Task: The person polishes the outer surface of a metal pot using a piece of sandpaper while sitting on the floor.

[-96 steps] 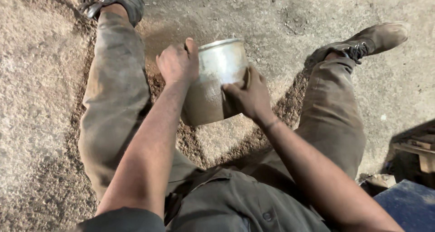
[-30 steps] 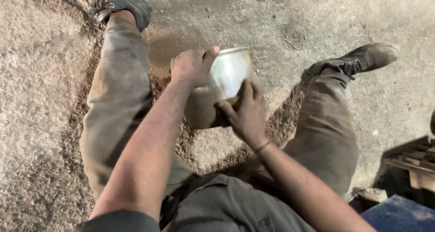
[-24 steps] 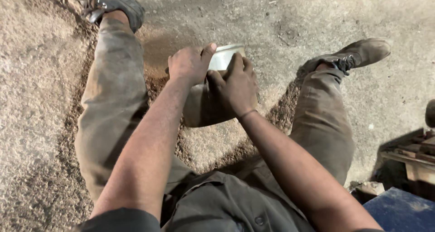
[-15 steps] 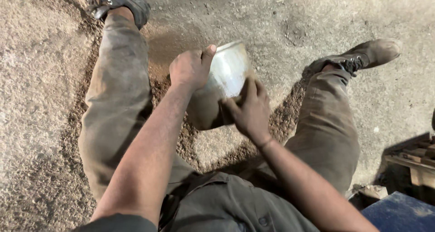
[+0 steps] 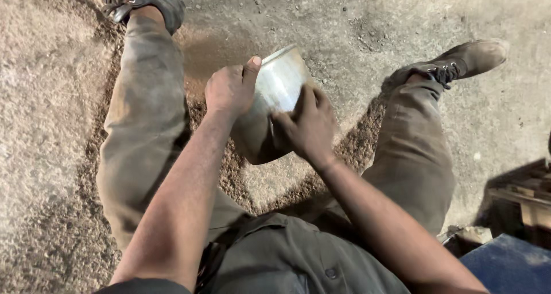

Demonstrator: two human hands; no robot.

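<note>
Dull metal pot (image 5: 275,93) btwn hands, gritty ground (image 5: 51,99)

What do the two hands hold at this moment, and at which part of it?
Both hold a metal pot: the left hand at its rim, the right hand flat on its side wall.

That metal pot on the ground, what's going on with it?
A person sits on the dusty ground with legs spread and holds a round metal pot between them. The left hand grips the pot's side near the rim, thumb up, while the right hand presses flat against its near side. The pot is tilted, its mouth turned away from the person. Loose, grainy grit covers the ground around it.
</note>
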